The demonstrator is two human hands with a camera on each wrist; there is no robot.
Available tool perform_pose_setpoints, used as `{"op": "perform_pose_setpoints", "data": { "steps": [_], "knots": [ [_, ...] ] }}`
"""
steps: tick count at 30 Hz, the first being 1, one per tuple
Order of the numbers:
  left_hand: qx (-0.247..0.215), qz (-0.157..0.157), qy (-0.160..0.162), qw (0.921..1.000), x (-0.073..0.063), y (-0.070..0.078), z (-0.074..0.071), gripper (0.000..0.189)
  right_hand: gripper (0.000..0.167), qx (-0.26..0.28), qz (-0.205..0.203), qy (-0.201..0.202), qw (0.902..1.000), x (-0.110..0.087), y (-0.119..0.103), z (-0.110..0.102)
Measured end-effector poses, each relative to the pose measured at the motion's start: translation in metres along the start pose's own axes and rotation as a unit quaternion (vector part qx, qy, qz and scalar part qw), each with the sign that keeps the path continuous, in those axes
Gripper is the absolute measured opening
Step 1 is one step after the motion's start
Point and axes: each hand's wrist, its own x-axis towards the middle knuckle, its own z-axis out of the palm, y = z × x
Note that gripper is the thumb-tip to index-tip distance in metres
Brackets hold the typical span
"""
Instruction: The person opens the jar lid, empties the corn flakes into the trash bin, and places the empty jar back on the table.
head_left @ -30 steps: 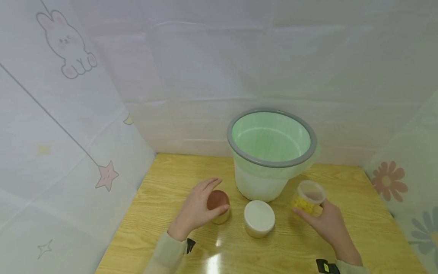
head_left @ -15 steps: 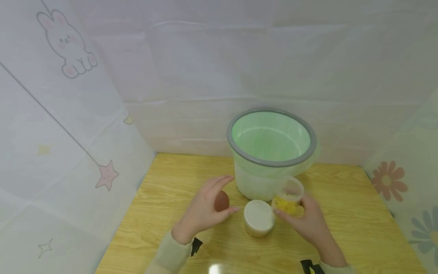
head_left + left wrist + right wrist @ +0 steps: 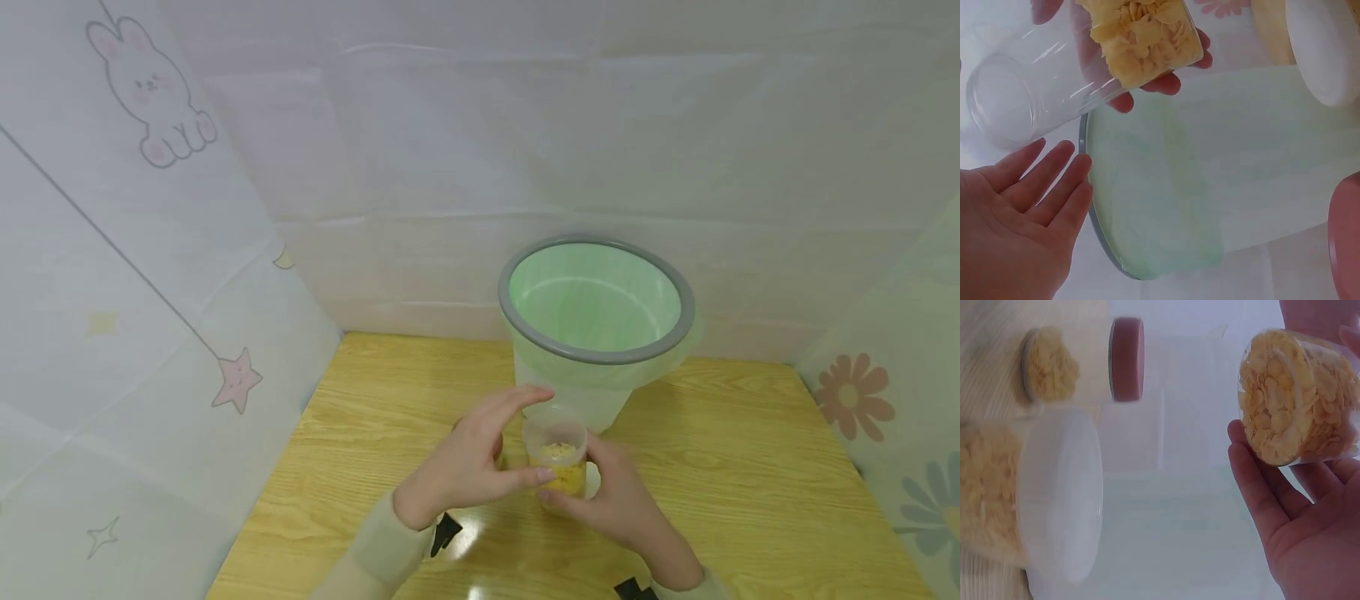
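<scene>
My right hand (image 3: 618, 500) grips a clear, lidless jar (image 3: 562, 475) half filled with yellow flakes. It is held up in front of the bin; the left wrist view shows the flakes (image 3: 1147, 37) towards its base. Around the jar's other side, my left hand (image 3: 480, 458) is spread, its thumb overlapping the jar in the head view. Its fingers (image 3: 1054, 181) look straight and sit just below the jar's mouth in the left wrist view. A white-lidded jar (image 3: 1060, 494) stands behind the held one, mostly hidden from the head. A smaller jar with a red lid (image 3: 1127, 359) stands behind my left hand.
A white bin with a grey rim (image 3: 596, 357) and a pale green liner (image 3: 592, 308) stands at the back of the wooden table (image 3: 405, 367). Printed cloth walls (image 3: 420, 167) enclose the table at the back and both sides.
My right hand has carried the lidless jar leftward to the middle, over the white-lidded jar. My left hand has moved right from the red-lidded jar to meet it.
</scene>
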Motion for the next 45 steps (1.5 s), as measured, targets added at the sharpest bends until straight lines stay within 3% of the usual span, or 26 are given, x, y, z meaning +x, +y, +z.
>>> {"op": "perform_pose_setpoints", "data": {
  "steps": [4,9,16,23,30,36,45],
  "knots": [
    [-0.033,0.008,-0.005,0.9994,0.003,0.001,0.001,0.067,0.061,0.027,-0.013,-0.007,0.9995,0.002,-0.006,0.01],
    [-0.078,-0.023,-0.016,0.9965,0.004,0.003,0.0,0.062,0.063,0.05,-0.034,-0.01,0.9981,0.005,-0.012,0.018],
    [-0.16,-0.045,-0.034,0.9856,0.006,0.007,0.004,0.059,0.062,0.052,-0.072,-0.012,0.996,0.01,-0.015,0.024],
    [-0.191,-0.062,0.001,0.9796,0.005,0.009,0.011,0.053,0.056,0.041,-0.094,0.009,0.9947,0.013,-0.013,0.03],
    [-0.223,-0.06,0.038,0.9722,0.002,0.009,0.018,0.051,0.056,0.039,-0.052,-0.007,0.9979,0.011,-0.013,0.033],
    [-0.214,-0.068,0.067,0.9721,0.002,0.007,0.024,0.05,0.068,0.041,-0.029,-0.005,0.9987,0.01,-0.011,0.034],
    [-0.205,-0.093,0.086,0.9705,0.003,0.011,0.027,0.052,0.077,0.028,-0.001,0.016,0.9995,0.011,-0.012,0.036]
  ]
}}
